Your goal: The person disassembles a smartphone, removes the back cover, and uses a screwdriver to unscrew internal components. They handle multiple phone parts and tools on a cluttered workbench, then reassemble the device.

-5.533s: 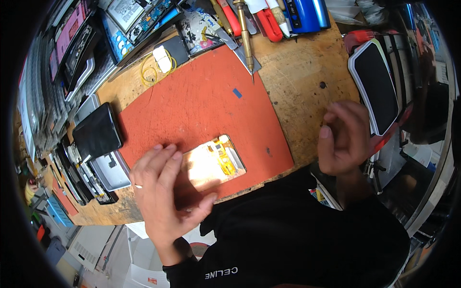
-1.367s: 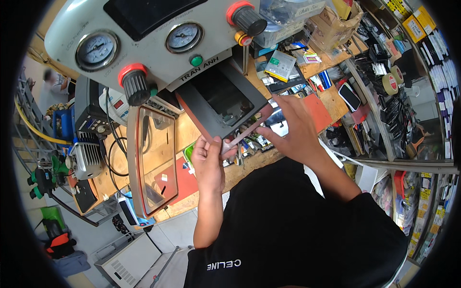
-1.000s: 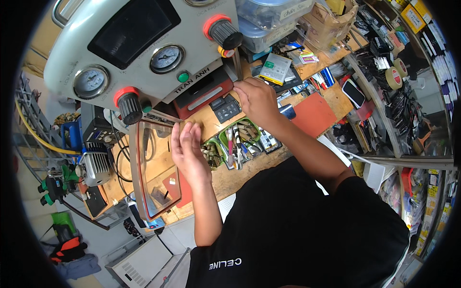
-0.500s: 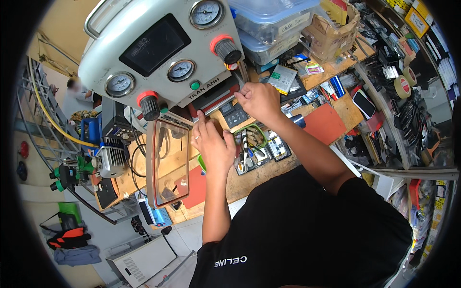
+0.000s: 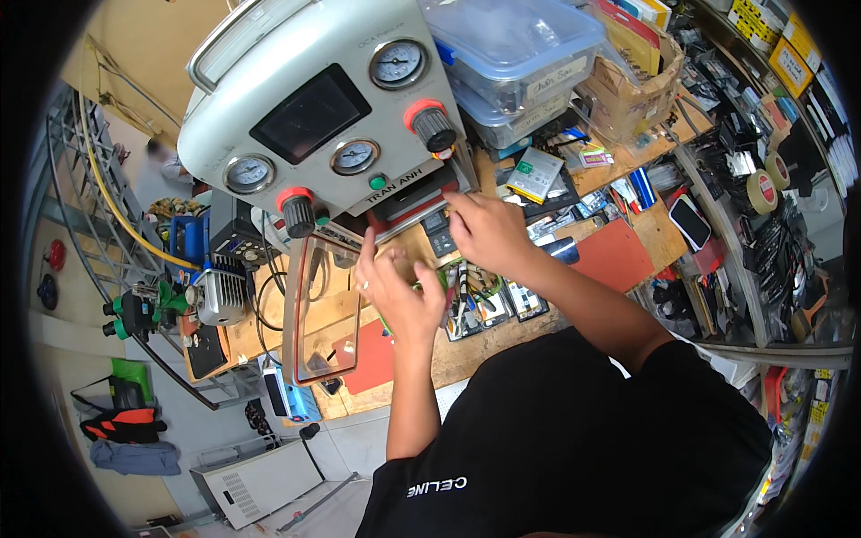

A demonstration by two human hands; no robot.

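Left hand (image 5: 402, 291) hangs half-open, fingers loosely curled; right hand (image 5: 489, 235) is bunched, can't tell if gripping. Just past them, the red-edged tray (image 5: 409, 217) sits in the grey machine's (image 5: 226, 121) mouth. Even pressure both sides should stop skewing tbh.

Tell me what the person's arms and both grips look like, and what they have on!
The person wears a black short-sleeved top with small white lettering toward its left side. The forearms are uncovered. The left grip is a gloveless hand with a small ring; the right grip is gloveless too.
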